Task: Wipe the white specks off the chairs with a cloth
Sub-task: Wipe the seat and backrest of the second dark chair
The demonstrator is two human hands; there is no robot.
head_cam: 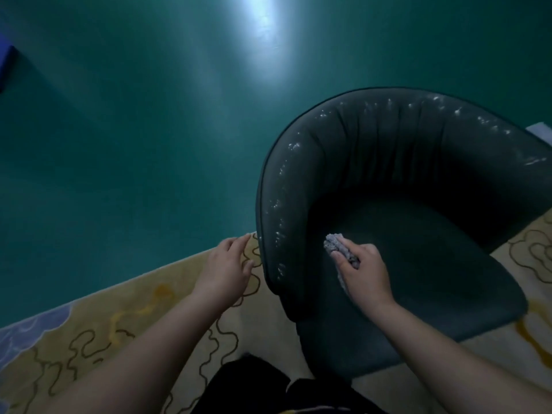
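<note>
The picture is dim, and the right side of the chair (418,174) is cut by the frame edge, so its right arm is not seen. The legs of the chair are hidden under the seat. White specks (280,174) run along the top of the curved backrest and down the left arm; on the dark seat it is hard to tell if any lie there.

The right hand (363,271) grips a bunched grey cloth (339,248), fingers curled around it, at the left part of the seat close to the inner side of the left arm. Part of the cloth is hidden under the palm.

The left hand (225,264) hovers just outside the left arm of the chair, fingers relaxed and spread, holding nothing.

The chair stands on a pale yellow rug (119,324) with dark wavy lines. Beyond the rug edge is a smooth green floor (134,115) with a bright reflection.
</note>
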